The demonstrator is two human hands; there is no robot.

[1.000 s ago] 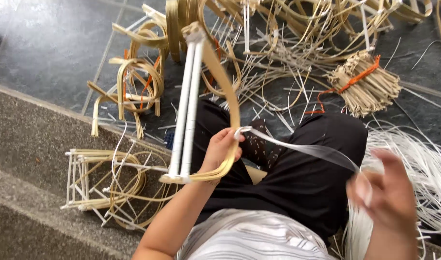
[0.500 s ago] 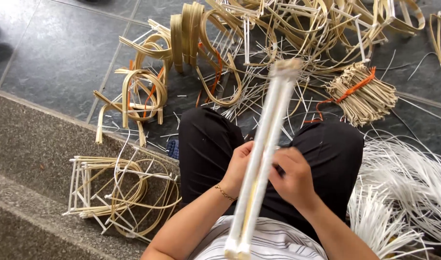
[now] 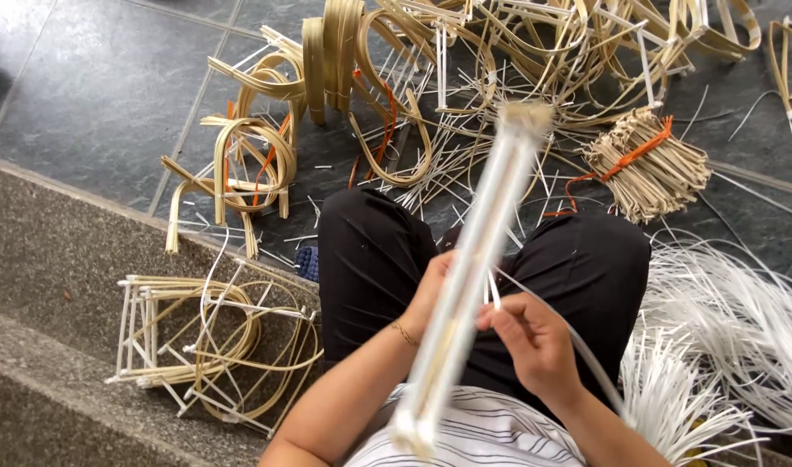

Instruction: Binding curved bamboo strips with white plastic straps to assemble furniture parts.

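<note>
A long white frame of slender parallel rods was held over the lap, slanting from near the striped shirt up and away toward the littered floor, its far end capped by a pale, fuzzy-looking block; the whole piece was blurred, so finer detail could not be made out. It was judged to be light and fairly stiff along its length, though thin enough to flex or snap if levered at the ends, and best taken hold of near its middle, where it was in fact gripped. The left hand was closed around the frame from behind, its fingers largely hidden by the rods. The right hand was curled against the frame's near side, fingers pinched on a flat white strip that trailed past the wrist toward a heap of white strips at the right; the strip was judged pliable, smooth and apt to slip. On the grey step at the left a finished cage-like frame of white rods and tan hoops was seen, with bent cane loops and a bundle of short cane pieces tied in orange scattered beyond the knees.
</note>
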